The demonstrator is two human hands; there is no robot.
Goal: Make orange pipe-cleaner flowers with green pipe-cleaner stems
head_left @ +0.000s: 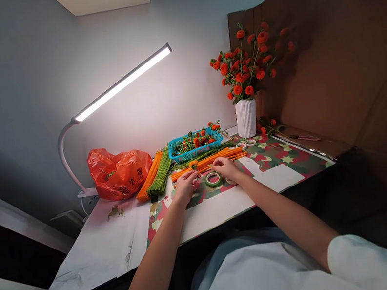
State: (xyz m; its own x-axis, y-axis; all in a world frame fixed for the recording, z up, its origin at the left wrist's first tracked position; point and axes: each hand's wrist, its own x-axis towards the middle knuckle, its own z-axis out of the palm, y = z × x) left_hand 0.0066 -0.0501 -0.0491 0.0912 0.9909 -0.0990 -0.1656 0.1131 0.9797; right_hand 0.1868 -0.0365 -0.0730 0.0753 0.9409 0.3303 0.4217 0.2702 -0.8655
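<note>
My left hand (186, 187) is closed in a pinch on a small orange flower (193, 164), whose head stands upright just above the fingertips. To its right, my right hand (226, 169) is also closed, thumb and fingers together; what lies between those fingertips is too small to make out. Between the two hands a roll of green tape (215, 185) rests flat on the table. Orange pipe cleaners (234, 154) lie in a loose bundle just beyond the hands, with green stems (213, 150) behind them.
A blue basket (195, 153) holds orange flowers. Upright bundles of orange (151, 174) and green pipe cleaners (160, 174) lean by a red plastic bag (120, 172). A white vase (247, 118) of flowers stands back right, and a lit lamp (124, 83) reaches over the table.
</note>
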